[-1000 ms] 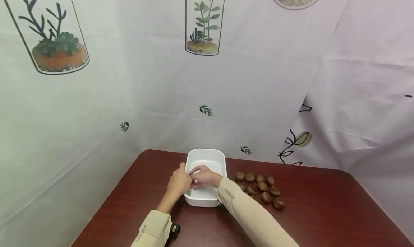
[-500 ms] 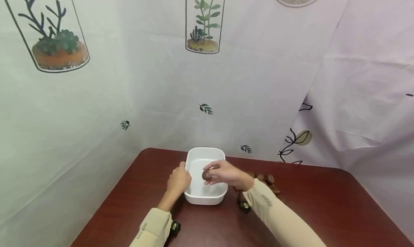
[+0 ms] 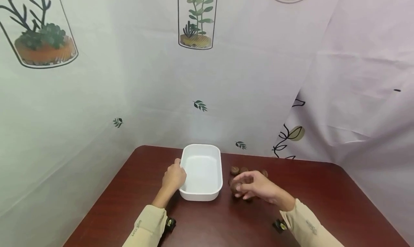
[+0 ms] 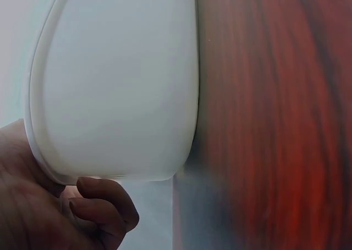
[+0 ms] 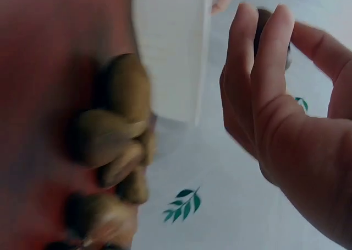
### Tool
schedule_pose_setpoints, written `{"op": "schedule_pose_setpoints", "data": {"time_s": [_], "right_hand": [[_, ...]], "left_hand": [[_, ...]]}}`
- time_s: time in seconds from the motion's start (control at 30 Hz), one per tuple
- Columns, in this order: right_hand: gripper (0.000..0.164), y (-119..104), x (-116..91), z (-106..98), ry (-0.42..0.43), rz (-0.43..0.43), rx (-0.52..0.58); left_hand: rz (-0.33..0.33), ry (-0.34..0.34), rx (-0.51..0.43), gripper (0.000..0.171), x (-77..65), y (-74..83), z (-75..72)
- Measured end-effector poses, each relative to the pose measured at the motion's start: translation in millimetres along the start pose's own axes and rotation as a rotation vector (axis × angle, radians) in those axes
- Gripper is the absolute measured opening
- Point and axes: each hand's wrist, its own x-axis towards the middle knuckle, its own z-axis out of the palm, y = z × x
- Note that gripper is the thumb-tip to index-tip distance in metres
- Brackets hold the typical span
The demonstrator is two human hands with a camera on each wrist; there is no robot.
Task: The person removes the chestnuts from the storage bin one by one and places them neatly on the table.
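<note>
My left hand [image 3: 174, 177] grips the left rim of a white rectangular tray [image 3: 201, 196]. In the left wrist view two curled fingertips [image 4: 107, 200] show just under the tray's wall [image 4: 115, 85], with the palm beside the rim. To the right of the tray, my right hand [image 3: 260, 186] holds a round, brown, chestnut-like piece [image 3: 235, 187] between thumb and fingers. That piece [image 5: 263, 24] is mostly hidden behind the fingers in the right wrist view. More brown pieces [image 3: 234, 170] lie under and behind this hand, partly covered by it.
The dark red table [image 3: 207, 225] ends against a pale printed cloth [image 3: 161, 78] hung behind and to both sides. Several brown pieces [image 5: 129, 90], blurred up close, are grouped beside the tray's right side. Each wrist wears a small black camera [image 3: 280, 225].
My right hand has moved right, from inside the tray to over the brown pieces, carrying a brown piece. The left hand stays on the tray rim. The head view has shifted slightly.
</note>
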Motion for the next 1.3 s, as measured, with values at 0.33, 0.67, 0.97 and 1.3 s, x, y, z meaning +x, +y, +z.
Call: {"op": "schedule_pose_setpoints", "data": {"time_s": [0.33, 0.67, 0.97, 1.3], "right_hand": [[0.030, 30, -17, 14, 0.068, 0.002, -0.017], [0.027, 46, -15, 28, 0.112, 0.009, -0.111], [0.027, 52, -17, 32, 0.138, 0.013, -0.160], [0.027, 51, -18, 30, 0.163, 0.004, -0.187]], "left_hand": [[-0.013, -0.013, 0.009, 0.041, 0.0, -4.0, -4.5], [-0.015, -0.019, 0.007, 0.041, -0.2, -2.8, -0.7], [-0.013, -0.011, 0.001, 0.042, -0.3, -3.0, 1.4], [-0.008, -0.013, -0.005, 0.042, -0.7, -0.7, -0.7]]}}
